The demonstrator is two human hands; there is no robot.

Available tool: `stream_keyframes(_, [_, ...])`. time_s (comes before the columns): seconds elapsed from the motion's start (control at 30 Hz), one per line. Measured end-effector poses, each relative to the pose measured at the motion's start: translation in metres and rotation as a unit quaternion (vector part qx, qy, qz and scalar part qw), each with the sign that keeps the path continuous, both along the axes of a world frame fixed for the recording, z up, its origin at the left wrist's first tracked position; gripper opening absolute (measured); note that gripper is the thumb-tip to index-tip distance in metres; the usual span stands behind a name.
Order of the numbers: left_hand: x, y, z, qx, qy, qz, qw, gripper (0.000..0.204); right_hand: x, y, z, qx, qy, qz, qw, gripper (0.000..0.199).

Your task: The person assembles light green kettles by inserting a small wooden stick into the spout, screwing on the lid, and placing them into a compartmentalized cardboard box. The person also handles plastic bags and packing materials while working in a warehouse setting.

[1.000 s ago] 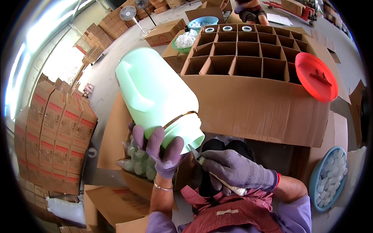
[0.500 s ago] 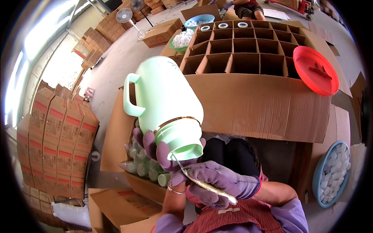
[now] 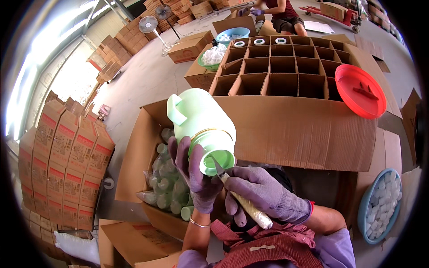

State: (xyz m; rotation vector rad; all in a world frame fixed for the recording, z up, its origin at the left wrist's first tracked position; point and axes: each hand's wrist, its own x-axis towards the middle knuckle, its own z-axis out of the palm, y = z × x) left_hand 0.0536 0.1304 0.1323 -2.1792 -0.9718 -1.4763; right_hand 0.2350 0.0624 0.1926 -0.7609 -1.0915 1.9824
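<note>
Right hand (image 3: 266, 192) is gripping a knife (image 3: 250, 209), fingers closed, blade sitting at the mouth of a tilted green jug (image 3: 204, 114). Left hand (image 3: 199, 183) is holding jug's neck, fingers gripping its side. Beyond, red dish (image 3: 355, 91) is resting on divided carton (image 3: 304, 129); fan (image 3: 148, 24) is standing farther back.

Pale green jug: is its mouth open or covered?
Open: no lid sits on the jug; its round mouth shows the hollow inside.
</note>
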Motion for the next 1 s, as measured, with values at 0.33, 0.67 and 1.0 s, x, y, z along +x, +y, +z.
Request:
stream_keyframes(0.33, [0.002, 0.001, 0.004, -0.016, 0.042, -0.01, 0.999, 0.063, 0.008, 0.005, -0.013, 0.498, -0.43, -0.078, 0.749, 0.016])
stream_keyframes(0.67, [-0.028, -0.009, 0.02, -0.163, -0.109, -0.021, 0.98, 0.081, 0.18, 0.023, -0.016, 0.289, -0.693, -0.411, 0.518, 0.03])
stream_keyframes(1.0, [0.007, -0.005, 0.024, -0.299, -0.578, -0.265, 0.711, 0.072, 0.222, 0.086, -0.035, 0.447, -0.7, -0.372, 0.416, 0.033])
